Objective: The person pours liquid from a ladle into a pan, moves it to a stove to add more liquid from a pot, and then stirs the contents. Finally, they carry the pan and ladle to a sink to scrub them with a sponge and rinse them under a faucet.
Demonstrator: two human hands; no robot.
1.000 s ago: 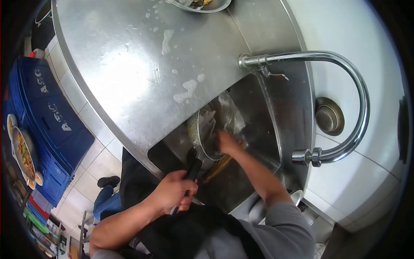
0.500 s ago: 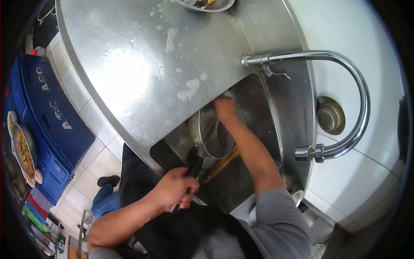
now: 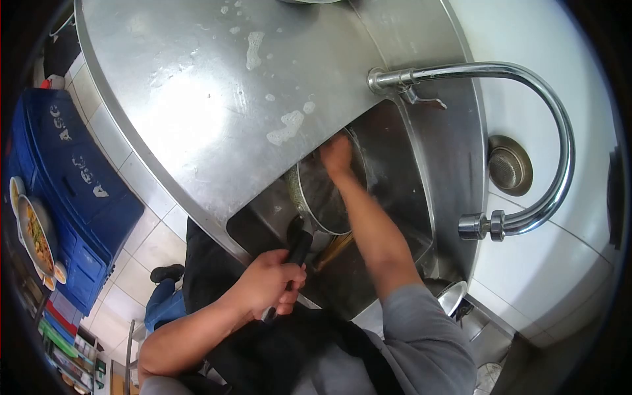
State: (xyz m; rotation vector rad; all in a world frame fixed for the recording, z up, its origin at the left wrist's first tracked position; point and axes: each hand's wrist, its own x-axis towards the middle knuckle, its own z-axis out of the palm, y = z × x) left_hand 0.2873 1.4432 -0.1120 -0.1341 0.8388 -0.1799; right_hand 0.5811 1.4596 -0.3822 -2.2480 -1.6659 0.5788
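My left hand (image 3: 278, 284) is wrapped round the black handle (image 3: 301, 245) of a round pan (image 3: 329, 220) that sits tilted in the steel sink (image 3: 401, 197). Inside the pan, near its far rim, is my right hand (image 3: 337, 155). Its fingers are bent down and partly hidden, so whatever they hold cannot be made out. Thin wooden sticks (image 3: 334, 253) lie under the near side of the pan.
A curved faucet (image 3: 559, 125) arches over the right side. Soap foam spots the steel counter (image 3: 178, 59). On the blue bin (image 3: 72, 171) at left rests a dish of food (image 3: 36, 234). A metal bowl (image 3: 453, 297) stands near my right elbow; a person's leg (image 3: 164, 304) shows lower left.
My right hand has shifted slightly up and left within the pan. The view has moved a little, and the bowl at the top edge shows less.
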